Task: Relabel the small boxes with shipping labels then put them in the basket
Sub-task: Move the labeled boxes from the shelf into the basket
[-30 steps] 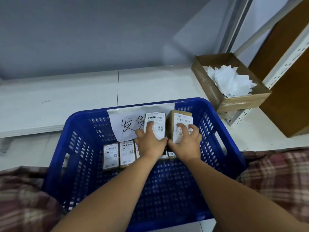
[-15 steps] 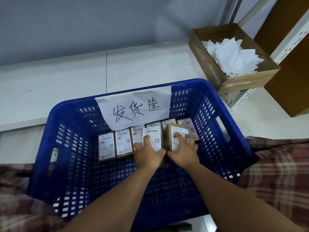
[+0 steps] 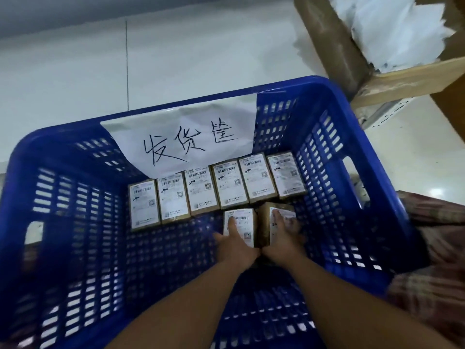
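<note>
Left hand [image 3: 234, 248]: your fingers lie along the label of the left box [image 3: 245, 222], thumb at its side, holding it flat.
Right hand [image 3: 284, 244]: it clasps the right box [image 3: 265, 222], which is tipped.
Where: low in the basket [image 3: 324, 147], just before the row of six labelled boxes [image 3: 201, 190] at its far wall, toward the right side.
Handling: probably light, stiff cardboard; hold the long sides, off the slick labels.
Change: half a second ago your hands covered part of the row; now both boxes are lower and all six show.
</note>
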`<state>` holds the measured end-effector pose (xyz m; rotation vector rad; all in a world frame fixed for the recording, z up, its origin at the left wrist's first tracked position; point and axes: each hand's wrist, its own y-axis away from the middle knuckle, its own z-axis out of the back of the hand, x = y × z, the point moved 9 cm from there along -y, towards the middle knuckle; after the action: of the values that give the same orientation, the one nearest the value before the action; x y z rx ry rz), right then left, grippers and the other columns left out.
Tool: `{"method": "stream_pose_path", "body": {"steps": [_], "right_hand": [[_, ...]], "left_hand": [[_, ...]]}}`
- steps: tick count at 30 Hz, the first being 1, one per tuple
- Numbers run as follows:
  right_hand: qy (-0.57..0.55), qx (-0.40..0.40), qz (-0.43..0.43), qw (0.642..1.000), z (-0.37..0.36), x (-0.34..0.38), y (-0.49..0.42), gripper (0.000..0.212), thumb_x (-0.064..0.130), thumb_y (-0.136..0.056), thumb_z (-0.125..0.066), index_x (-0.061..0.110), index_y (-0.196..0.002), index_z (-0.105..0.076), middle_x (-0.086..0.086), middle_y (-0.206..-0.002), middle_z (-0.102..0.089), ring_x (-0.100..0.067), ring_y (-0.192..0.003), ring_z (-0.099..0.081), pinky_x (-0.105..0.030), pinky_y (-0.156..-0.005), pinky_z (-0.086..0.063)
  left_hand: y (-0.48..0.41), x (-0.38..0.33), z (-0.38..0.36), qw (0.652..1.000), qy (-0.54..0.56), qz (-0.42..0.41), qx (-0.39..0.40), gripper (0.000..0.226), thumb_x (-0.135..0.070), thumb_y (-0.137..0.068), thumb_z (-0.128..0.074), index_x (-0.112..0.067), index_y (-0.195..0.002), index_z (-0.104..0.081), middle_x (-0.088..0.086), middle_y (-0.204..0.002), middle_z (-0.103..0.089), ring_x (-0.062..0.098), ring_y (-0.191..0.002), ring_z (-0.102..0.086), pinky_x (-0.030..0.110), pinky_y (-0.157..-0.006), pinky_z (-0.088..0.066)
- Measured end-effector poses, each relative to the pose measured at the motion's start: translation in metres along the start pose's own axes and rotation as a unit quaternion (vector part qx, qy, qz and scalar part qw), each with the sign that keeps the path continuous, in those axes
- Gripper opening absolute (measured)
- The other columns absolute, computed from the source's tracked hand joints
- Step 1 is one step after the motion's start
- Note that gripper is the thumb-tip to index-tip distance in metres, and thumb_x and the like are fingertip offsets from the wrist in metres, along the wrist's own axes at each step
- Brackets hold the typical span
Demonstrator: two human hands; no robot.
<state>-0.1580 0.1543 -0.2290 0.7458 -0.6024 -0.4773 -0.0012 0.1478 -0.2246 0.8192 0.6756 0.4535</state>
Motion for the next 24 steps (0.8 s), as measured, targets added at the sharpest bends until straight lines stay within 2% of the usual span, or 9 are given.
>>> {"method": "stream_pose_path", "body": {"steps": [3, 5, 7, 9, 12, 15, 17, 19, 24], "right_hand": [[0.036, -0.047, 0.018, 0.998, 0.005, -0.005, -0.005, 0.098, 0.044, -0.081, -0.067, 0.044, -0.15, 0.003, -0.006, -0.158, 0.008, -0.036, -0.133, -0.028, -0.046, -0.111, -0.031], [0.028, -0.04, 0.01, 0.999, 0.0, -0.01, -0.009, 0.087, 0.049, -0.089, -0.059, 0.045, -0.15, 0.004, -0.008, -0.158, 0.001, -0.035, -0.134, -0.028, -0.046, -0.11, -0.032], [0.028, -0.048, -0.022, 0.998, -0.003, -0.017, -0.011, 0.083, 0.047, -0.093, -0.056, 0.045, -0.151, 0.004, -0.011, -0.159, -0.001, -0.036, -0.137, -0.025, -0.047, -0.109, -0.033], [0.029, -0.074, -0.043, 0.996, 0.003, -0.022, -0.012, 0.092, 0.033, -0.089, -0.063, 0.041, -0.153, 0.002, -0.015, -0.159, 0.006, -0.041, -0.14, -0.018, -0.051, -0.11, -0.03], [-0.015, -0.102, -0.079, 0.992, 0.013, -0.027, -0.015, 0.094, 0.029, -0.088, -0.062, 0.038, -0.154, 0.004, -0.023, -0.157, 0.0, -0.045, -0.141, -0.017, -0.053, -0.113, -0.028], [-0.053, -0.051, -0.138, 0.988, 0.003, -0.033, -0.019, 0.108, 0.031, -0.085, -0.069, 0.045, -0.149, 0.017, -0.021, -0.157, 0.006, -0.04, -0.143, -0.014, -0.049, -0.112, -0.031], [-0.054, -0.002, -0.105, 0.993, -0.009, -0.021, -0.019, 0.114, 0.031, -0.081, -0.074, 0.045, -0.149, 0.017, -0.023, -0.153, -0.004, -0.039, -0.137, -0.025, -0.042, -0.106, -0.04], [-0.048, 0.026, -0.062, 0.997, -0.022, -0.006, -0.017, 0.115, 0.035, -0.079, -0.076, 0.047, -0.149, 0.014, -0.021, -0.152, -0.006, -0.038, -0.134, -0.031, -0.035, -0.096, -0.047], [0.012, 0.077, 0.02, 0.997, -0.059, 0.05, 0.001, 0.118, 0.036, -0.073, -0.077, 0.05, -0.148, 0.013, -0.018, -0.145, -0.007, -0.036, -0.124, -0.037, -0.042, -0.097, -0.05]], "left_hand": [[0.001, -0.004, -0.021, 0.998, 0.065, -0.02, 0.008, 0.119, -0.031, -0.073, -0.079, -0.047, -0.144, 0.014, 0.009, -0.146, 0.009, 0.032, -0.121, -0.039, 0.039, -0.096, -0.049], [0.001, -0.007, -0.028, 0.994, 0.1, -0.041, 0.012, 0.118, -0.028, -0.076, -0.078, -0.058, -0.131, 0.022, 0.005, -0.148, 0.009, 0.029, -0.123, -0.038, 0.039, -0.098, -0.048], [0.002, -0.009, -0.029, 0.997, 0.038, -0.068, -0.003, 0.111, -0.03, -0.08, -0.074, -0.054, -0.139, 0.017, 0.012, -0.149, 0.0, 0.032, -0.126, -0.038, 0.039, -0.102, -0.043], [0.004, -0.018, -0.03, 0.993, -0.052, -0.102, -0.016, 0.104, -0.032, -0.081, -0.069, -0.038, -0.149, 0.01, 0.019, -0.15, -0.008, 0.04, -0.129, -0.035, 0.041, -0.103, -0.039], [0.003, -0.031, -0.033, 0.984, -0.106, -0.141, -0.018, 0.109, -0.043, -0.081, -0.069, -0.037, -0.148, 0.017, 0.02, -0.146, -0.005, 0.035, -0.118, -0.043, 0.034, -0.091, -0.042], [0.001, -0.022, -0.03, 0.986, -0.096, -0.138, -0.02, 0.117, -0.045, -0.078, -0.07, -0.043, -0.138, 0.03, 0.014, -0.139, -0.002, 0.028, -0.113, -0.045, 0.032, -0.091, -0.046], [0.003, -0.008, -0.018, 0.991, -0.051, -0.116, -0.046, 0.118, -0.042, -0.076, -0.073, -0.043, -0.142, 0.025, 0.009, -0.134, -0.009, 0.025, -0.108, -0.045, 0.033, -0.09, -0.048], [0.004, 0.009, 0.0, 0.993, -0.016, -0.089, -0.078, 0.116, -0.04, -0.075, -0.073, -0.041, -0.146, 0.018, 0.007, -0.131, -0.013, 0.022, -0.103, -0.046, 0.03, -0.087, -0.048], [0.01, 0.057, 0.051, 0.994, 0.02, -0.035, -0.104, 0.111, -0.034, -0.076, -0.071, -0.04, -0.148, 0.014, 0.005, -0.124, -0.015, 0.02, -0.088, -0.048, 0.03, -0.081, -0.052]]}}
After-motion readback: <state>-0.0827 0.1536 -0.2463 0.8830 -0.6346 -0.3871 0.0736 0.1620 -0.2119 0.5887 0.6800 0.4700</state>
